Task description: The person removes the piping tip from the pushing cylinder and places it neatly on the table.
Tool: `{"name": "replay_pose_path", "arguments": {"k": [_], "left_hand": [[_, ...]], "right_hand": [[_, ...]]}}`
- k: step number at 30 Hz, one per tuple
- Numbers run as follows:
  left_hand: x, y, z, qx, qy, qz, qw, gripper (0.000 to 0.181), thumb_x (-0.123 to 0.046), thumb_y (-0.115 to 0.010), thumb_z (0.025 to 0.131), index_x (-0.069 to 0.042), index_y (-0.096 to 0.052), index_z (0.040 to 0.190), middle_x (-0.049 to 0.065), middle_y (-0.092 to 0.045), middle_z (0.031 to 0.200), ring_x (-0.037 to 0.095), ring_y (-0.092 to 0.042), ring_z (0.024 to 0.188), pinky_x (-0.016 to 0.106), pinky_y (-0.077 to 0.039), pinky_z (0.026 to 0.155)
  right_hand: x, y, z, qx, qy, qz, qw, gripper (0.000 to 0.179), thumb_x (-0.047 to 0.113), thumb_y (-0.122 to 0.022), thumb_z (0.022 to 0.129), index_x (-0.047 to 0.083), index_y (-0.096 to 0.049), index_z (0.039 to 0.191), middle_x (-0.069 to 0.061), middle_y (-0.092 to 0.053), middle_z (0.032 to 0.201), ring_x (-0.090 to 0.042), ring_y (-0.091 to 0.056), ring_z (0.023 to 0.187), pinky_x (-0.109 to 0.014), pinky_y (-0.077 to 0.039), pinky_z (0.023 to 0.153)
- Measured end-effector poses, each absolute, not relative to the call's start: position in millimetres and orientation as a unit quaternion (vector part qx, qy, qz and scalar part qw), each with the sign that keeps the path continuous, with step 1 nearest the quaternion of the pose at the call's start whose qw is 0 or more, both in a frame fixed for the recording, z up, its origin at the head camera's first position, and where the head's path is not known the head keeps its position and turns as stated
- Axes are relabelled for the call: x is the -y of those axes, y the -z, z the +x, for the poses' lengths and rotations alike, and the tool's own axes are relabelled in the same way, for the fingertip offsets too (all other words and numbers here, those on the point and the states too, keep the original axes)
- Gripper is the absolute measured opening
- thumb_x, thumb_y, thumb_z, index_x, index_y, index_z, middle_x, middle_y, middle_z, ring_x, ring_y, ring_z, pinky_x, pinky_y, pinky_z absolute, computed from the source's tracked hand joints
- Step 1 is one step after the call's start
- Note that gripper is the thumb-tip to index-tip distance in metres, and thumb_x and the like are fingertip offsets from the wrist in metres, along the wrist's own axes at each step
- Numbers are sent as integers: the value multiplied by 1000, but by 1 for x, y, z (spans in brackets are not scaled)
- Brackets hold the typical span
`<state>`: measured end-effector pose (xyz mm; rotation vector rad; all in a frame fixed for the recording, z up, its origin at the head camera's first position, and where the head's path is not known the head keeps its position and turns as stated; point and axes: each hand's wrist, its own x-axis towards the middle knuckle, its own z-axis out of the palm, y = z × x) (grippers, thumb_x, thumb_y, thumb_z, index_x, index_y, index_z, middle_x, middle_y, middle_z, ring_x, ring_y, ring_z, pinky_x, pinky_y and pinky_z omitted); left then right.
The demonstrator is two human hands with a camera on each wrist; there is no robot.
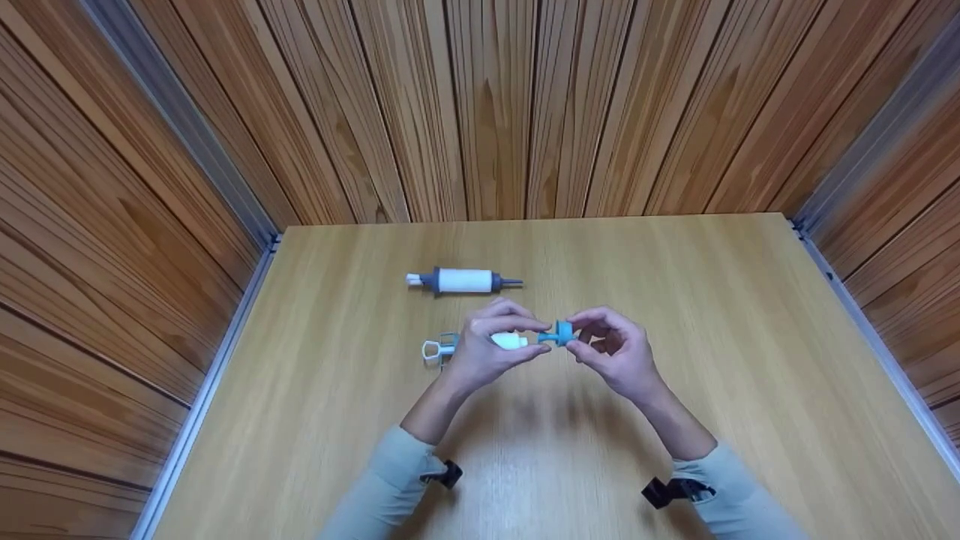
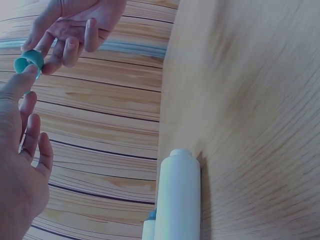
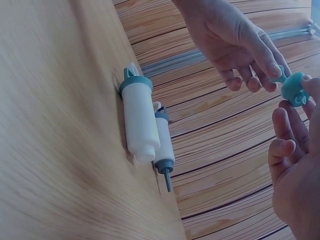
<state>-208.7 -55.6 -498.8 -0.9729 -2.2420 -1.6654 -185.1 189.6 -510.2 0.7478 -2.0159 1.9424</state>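
Note:
Between my two hands, raised over the table, is a small teal nozzle cap [image 1: 565, 333] with a cup-shaped end and a thin stem. My right hand [image 1: 616, 351] pinches the cup by its rim. On the stem side, my left hand [image 1: 487, 341] holds the piece with thumb and fingertips, as the right wrist view also shows. A white syringe-like barrel [image 3: 139, 120] lies on the table below, its teal collar and looped handle [image 1: 433, 350] pointing left and its narrow neck [image 2: 180, 152] bare. In the head view my left hand partly hides this barrel.
Farther back lies a second white barrel [image 1: 465, 280] with dark fittings and a thin nozzle [image 1: 512, 283] pointing right. Wood-plank walls [image 1: 495, 112] stand behind and beside the light wooden table [image 1: 337, 285], with metal rails [image 1: 202, 405] along its sides.

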Motion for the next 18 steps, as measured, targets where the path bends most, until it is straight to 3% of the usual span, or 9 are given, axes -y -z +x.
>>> {"name": "replay_pose_path", "arguments": {"k": [5,9,13,18], "left_hand": [[55,498,-208,756,558,-329,92,26,-11,-93,93,-7,-88,118,12,-80,110,21,-69,107,25,-55,91],[55,498,-209,758,558,-326,91,26,-12,-93,93,-8,-88,118,12,-80,110,22,-70,107,34,-60,92],[55,500,-209,757,562,-321,88,26,-12,-93,94,-6,-88,118,13,-80,110,32,-72,106,44,-64,93],[55,502,-211,751,571,-318,92,24,-10,-92,95,-3,-87,117,16,-79,110,38,-76,100,37,-67,93]], "right_hand": [[-190,510,-185,694,-662,257,121,31,-25,-72,89,-17,-68,119,14,-79,107,-1,-68,81,-16,-60,65],[-191,510,-185,694,-662,255,122,31,-24,-72,89,-17,-69,120,13,-80,108,0,-69,82,-16,-60,65],[-193,511,-185,696,-659,256,126,31,-25,-73,90,-16,-70,120,13,-79,106,0,-69,81,-16,-61,65],[-197,513,-186,698,-654,259,133,33,-26,-73,89,-16,-70,121,13,-79,105,-1,-70,80,-16,-61,65]]}}
